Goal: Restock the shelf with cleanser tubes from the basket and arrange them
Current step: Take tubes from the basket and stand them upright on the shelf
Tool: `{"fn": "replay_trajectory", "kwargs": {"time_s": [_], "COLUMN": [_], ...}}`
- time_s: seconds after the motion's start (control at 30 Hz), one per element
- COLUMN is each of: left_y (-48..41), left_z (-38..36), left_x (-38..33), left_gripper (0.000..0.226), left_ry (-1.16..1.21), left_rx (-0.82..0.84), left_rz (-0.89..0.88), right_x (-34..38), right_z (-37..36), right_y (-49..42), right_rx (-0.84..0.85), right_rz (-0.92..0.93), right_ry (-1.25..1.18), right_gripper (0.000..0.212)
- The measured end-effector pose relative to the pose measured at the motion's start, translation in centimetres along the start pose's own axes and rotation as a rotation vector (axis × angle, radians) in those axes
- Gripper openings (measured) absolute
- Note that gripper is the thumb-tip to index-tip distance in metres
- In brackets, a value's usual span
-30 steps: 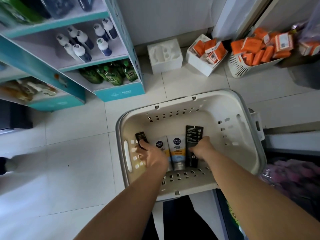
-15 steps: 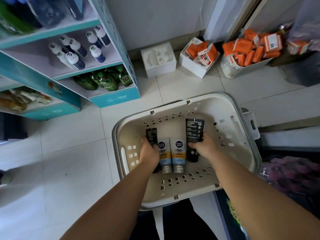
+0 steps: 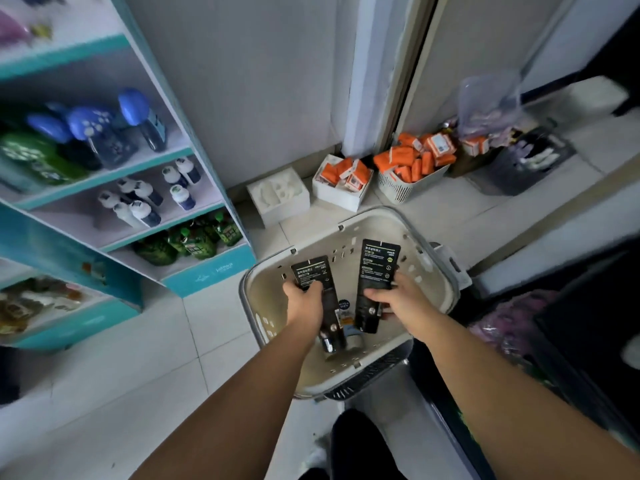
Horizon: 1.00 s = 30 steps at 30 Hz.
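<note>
Fingers (image 3: 313,289) of the left hand (image 3: 304,301) are clamped round the middle of one black cleanser tube (image 3: 313,275); right hand (image 3: 398,297) is likewise closed on a second black tube (image 3: 377,268). Both tubes sit crimp-end up, cap-end down, clear of the basket floor, roughly centre frame. Mid-body grip reads as deliberate: keeps each tube balanced and label outward, ready to stand on a shelf without regripping. One tube per hand looks like a two-at-a-time restock. Basket (image 3: 429,303) is the cream slotted one on the floor at about 5 o'clock from the teal shelf unit (image 3: 207,268). At least one white-and-blue tube (image 3: 344,308) lies in the basket between the hands, mostly hidden. Shelf tiers at 9 to 10 o'clock hold bottles and green pouches; which tier takes cleanser cannot be told.
</note>
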<state>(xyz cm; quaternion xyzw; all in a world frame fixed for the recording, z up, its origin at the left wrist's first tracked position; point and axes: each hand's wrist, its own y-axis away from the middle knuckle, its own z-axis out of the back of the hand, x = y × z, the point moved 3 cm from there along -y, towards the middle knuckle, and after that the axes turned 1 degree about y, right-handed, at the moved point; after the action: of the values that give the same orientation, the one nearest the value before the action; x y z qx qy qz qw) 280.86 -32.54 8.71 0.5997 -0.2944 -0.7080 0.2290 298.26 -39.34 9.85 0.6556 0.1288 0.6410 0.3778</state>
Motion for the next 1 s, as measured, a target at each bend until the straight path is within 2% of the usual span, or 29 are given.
{"fn": "replay_trajectory", "kwargs": {"time_s": [0.07, 0.13, 0.2, 0.3, 0.43, 0.5, 0.6, 0.7, 0.83, 1.0], "left_y": [1.9, 3.9, 6.4, 10.2, 15.4, 18.0, 22.4, 27.4, 33.9, 42.9], "left_z": [0.0, -0.4, -1.1, -2.3, -5.2, -7.0, -10.2, -13.5, -17.6, -22.9], "left_x": [-0.8, -1.5, -1.8, -1.7, -1.3, -1.0, -0.4, 1.0, 2.9, 5.2], "left_gripper": [0.051, 0.075, 0.090, 0.072, 0.022, 0.027, 0.038, 0.042, 0.037, 0.018], "left_ry": [0.090, 0.166, 0.128, 0.091, 0.226, 0.247, 0.189, 0.098, -0.049, -0.051], "left_rx": [0.072, 0.214, 0.368, 0.522, 0.674, 0.738, 0.873, 1.007, 1.108, 1.248], "left_rz": [0.006, 0.026, 0.036, 0.030, 0.147, 0.182, 0.144, 0.117, 0.000, -0.173], "right_x": [0.5, 0.9, 0.9, 0.4, -1.7, -3.1, -4.9, -6.6, -8.6, -12.0], "right_z": [0.4, 0.8, 1.5, 2.6, 5.2, 6.8, 9.1, 12.2, 16.9, 22.8], "right_y": [2.8, 5.8, 8.8, 13.5, 19.1, 21.8, 26.1, 30.1, 35.9, 44.9], "right_rx": [-0.021, -0.048, -0.089, -0.134, -0.191, -0.188, -0.209, -0.376, -0.513, -0.632], "right_rz": [0.037, 0.082, 0.129, 0.168, 0.193, 0.200, 0.237, 0.288, 0.396, 0.539], "right_ry": [-0.034, -0.061, -0.107, -0.199, -0.412, -0.551, -0.666, -0.683, -0.805, -0.800], "right_gripper": [0.030, 0.030, 0.029, 0.033, 0.040, 0.042, 0.043, 0.068, 0.050, 0.025]}}
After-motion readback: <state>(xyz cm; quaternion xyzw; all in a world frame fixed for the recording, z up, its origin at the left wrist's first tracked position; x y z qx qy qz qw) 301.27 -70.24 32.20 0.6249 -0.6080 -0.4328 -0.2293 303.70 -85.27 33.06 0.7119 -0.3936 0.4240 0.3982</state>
